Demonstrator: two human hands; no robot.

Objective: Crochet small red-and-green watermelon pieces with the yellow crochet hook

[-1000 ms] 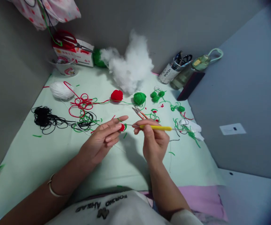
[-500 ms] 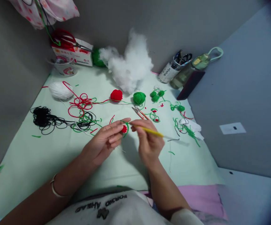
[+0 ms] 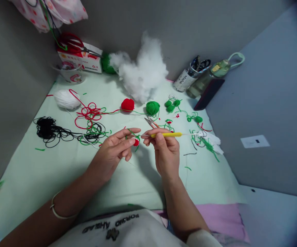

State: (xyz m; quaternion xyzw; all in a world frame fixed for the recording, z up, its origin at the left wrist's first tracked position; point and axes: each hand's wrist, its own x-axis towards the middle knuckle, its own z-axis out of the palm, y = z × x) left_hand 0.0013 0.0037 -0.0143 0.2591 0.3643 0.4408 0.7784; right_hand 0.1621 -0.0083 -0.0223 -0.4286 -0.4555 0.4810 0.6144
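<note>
Between thumb and fingers, my left hand (image 3: pixel 116 147) pinches a small red, white and green crochet piece (image 3: pixel 136 141). Green yarn runs over the raised left index finger. My right hand (image 3: pixel 166 149) grips a yellow-handled crochet hook (image 3: pixel 173 134) almost level, its left tip close to the top of the piece; whether the tip sits in a stitch I cannot tell. The hook's other metal end points right. Just behind the right fingers lie thread snips (image 3: pixel 151 122). A red yarn ball (image 3: pixel 127 105) and a green yarn ball (image 3: pixel 152 107) rest beyond my hands.
White stuffing (image 3: pixel 144 72) is heaped at the back. Tangled black yarn (image 3: pixel 45 127) and a white yarn ball (image 3: pixel 66 99) lie left. Small green crochet pieces (image 3: pixel 173 105) and yarn scraps (image 3: pixel 209 145) are on the right, near a bottle (image 3: pixel 202 82) and a pen cup (image 3: pixel 186 79).
The hook has swung from a downward slant to nearly level. My left index finger has lifted with green yarn over it, and the crochet piece has turned slightly.
</note>
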